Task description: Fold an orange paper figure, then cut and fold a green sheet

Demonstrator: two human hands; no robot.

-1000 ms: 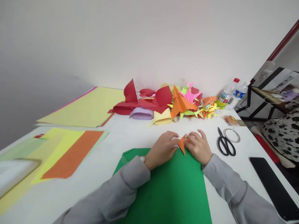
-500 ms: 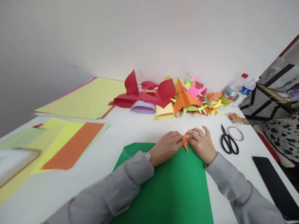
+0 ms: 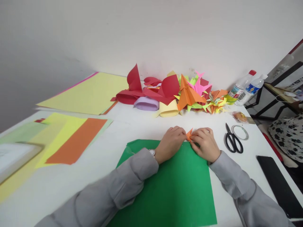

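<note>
The fingers of the left hand and right hand are pinching a small, pointed piece of folded orange paper from either side, their tips hiding part of it. The piece is sitting between the hands, by the far edge of a large, smooth, matte green paper sheet. It is already showing a sharp point, so some folding is evidently done; the fingers seem to be working a fold, and whether any creases are left is impossible to tell.

Beyond the hands, a heap is gathering shaped work: a crisp, winged orange paper form, a spiky pink paper form, curling red paper pieces, a rounded lilac paper loop and a pale yellow paper loop. These are looking finished or nearly so.

To the right, black-handled metal scissors are lying beside a thin, pale ring-shaped roll on the smooth white bench. To the left, a flat orange paper strip and a broad pale yellow sheet are lying unfolded, apparently unworked.
</note>
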